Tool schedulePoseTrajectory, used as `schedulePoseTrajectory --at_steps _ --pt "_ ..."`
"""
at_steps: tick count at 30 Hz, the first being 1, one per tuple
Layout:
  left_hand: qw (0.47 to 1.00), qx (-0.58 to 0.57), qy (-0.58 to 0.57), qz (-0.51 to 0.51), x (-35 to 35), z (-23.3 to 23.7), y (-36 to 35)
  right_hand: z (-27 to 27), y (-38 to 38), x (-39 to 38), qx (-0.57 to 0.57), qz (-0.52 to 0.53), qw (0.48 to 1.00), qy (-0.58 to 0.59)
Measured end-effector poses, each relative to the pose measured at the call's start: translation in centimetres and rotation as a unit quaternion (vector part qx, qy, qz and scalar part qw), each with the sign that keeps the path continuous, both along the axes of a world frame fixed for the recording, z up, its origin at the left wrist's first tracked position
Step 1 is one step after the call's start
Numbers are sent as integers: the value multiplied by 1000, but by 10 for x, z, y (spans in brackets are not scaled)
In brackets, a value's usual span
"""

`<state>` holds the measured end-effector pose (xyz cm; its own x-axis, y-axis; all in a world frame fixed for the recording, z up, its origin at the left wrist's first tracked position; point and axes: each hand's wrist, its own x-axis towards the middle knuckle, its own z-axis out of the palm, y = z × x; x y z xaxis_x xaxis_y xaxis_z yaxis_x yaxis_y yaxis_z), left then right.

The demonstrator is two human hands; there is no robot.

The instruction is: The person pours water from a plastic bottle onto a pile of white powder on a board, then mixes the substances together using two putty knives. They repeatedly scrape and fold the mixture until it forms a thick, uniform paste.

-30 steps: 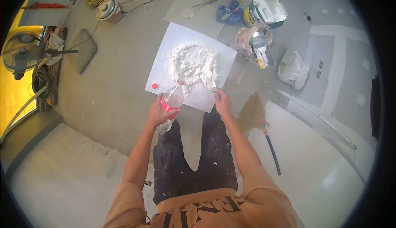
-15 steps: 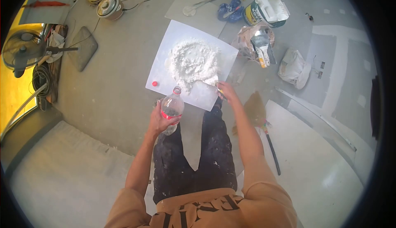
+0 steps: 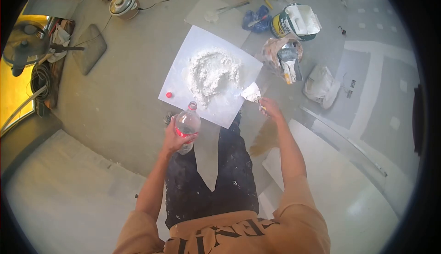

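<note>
Plastic bottle (image 3: 187,124), clear, red label, uncapped: upright at the near edge of the white board (image 3: 183,65), left hand (image 3: 173,136) wrapped round it. Lumpy white powder (image 3: 211,72) heaped mid-board. Right hand (image 3: 271,108) closed on the putty knife (image 3: 252,93), flat blade at the right edge.

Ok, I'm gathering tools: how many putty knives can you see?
2: the held knife in the right hand by the white board; the spare knife on the open bag. Clutter may hide others.

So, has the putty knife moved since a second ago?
Yes. The putty knife in the right hand has drawn rightward out of the powder pile to the right edge of the white board.
</note>
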<state>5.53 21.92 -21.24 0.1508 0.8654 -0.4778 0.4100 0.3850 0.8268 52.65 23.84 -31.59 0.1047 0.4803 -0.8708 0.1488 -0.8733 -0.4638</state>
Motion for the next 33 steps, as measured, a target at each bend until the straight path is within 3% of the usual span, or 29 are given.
schedulePoseTrajectory --at_steps 7,10,13,15,16,18,20,21,26,27,29,31,33 --pt "998 -23 57 -24 4 15 7 -59 83 17 9 132 991 32" --pt "998 -14 44 -36 7 6 3 -19 127 -27 43 257 965 -21" --pt "998 -23 44 -43 9 -1 -1 -14 130 -79 117 297 942 -104" --pt "998 -24 35 -37 9 -4 -3 -4 118 -103 229 413 839 -271" --pt "999 -26 25 -33 9 -2 -4 -20 109 -94 228 413 839 -270" --pt "999 -31 10 -25 9 4 -2 -44 99 -66 156 326 919 -160" --pt "999 -39 -4 -13 5 3 -3 -7 95 -39 47 163 984 -53" --pt "1000 -26 -12 -7 2 -1 -6 -9 88 -22 70 128 987 -63" --pt "1000 6 -25 17 -8 -10 -12 -20 84 18 124 76 981 -127" --pt "1000 4 18 3 -9 -6 -10 -26 86 11 205 91 965 -135" --pt "998 2 62 -12 -10 -6 -8 -41 92 -11 285 103 942 -142" --pt "999 -16 27 -11 -9 -9 -7 -65 99 -53 353 186 883 -248" --pt "999 -23 21 -14 -6 -6 -3 -40 101 -114 336 208 871 -292"
